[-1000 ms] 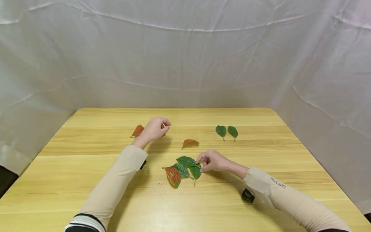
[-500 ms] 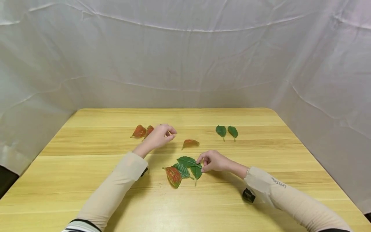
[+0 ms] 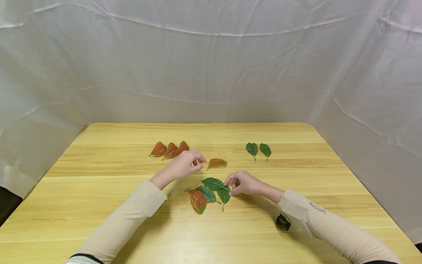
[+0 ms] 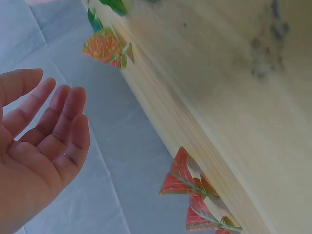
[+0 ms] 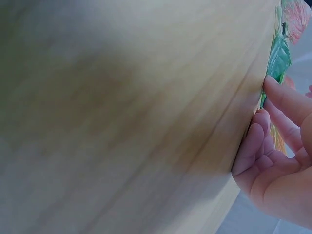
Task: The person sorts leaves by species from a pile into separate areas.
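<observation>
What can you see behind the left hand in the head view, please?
Behind the left hand lie three red leaves; the rightmost one's lower end is covered by the hand and cannot be seen.

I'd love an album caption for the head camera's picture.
Red and green: left hand hovering near a red leaf, right hand touching a green leaf on a table.

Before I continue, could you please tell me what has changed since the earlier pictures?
The left hand has moved rightward and nearer the person, uncovering more of the row of red leaves; it is near the single red leaf, with nothing visibly in it. No leaf was visibly taken or let go. The right hand stays at a green leaf in the near cluster, and the far green pair lies as before.
</observation>
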`<state>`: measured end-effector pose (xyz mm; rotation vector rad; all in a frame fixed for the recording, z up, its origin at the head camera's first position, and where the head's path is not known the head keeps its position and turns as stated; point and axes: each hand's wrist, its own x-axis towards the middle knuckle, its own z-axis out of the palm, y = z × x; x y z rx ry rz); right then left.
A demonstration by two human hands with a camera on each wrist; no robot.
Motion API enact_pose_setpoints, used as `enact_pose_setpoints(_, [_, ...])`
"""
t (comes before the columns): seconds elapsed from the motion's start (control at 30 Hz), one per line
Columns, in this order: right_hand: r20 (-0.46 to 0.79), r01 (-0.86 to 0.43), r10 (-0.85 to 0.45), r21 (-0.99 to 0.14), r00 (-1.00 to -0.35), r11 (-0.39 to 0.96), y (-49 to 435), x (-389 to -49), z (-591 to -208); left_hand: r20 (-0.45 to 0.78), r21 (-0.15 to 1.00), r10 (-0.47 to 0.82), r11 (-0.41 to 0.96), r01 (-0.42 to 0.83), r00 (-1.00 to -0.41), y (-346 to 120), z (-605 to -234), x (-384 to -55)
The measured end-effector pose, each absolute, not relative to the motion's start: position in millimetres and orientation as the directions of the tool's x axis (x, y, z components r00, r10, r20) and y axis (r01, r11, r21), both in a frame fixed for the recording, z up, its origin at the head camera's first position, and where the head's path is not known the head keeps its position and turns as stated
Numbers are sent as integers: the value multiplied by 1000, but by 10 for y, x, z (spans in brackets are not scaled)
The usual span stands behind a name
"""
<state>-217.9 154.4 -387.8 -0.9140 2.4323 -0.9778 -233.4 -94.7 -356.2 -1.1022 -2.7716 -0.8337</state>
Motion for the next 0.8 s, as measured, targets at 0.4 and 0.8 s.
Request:
enact_pose_setpoints(0.4, [-71,-449,-698,-718,-713,532,1545,-2182,-3876,255,464,724,490,738,-641,-943,-3592,-2169])
enact_pose_setpoints(0.8, [-78,-434,-688,-723,-721,537,1547,-2175,-3871,203,522,768,439,731,-607,-1034,-3628,-2096])
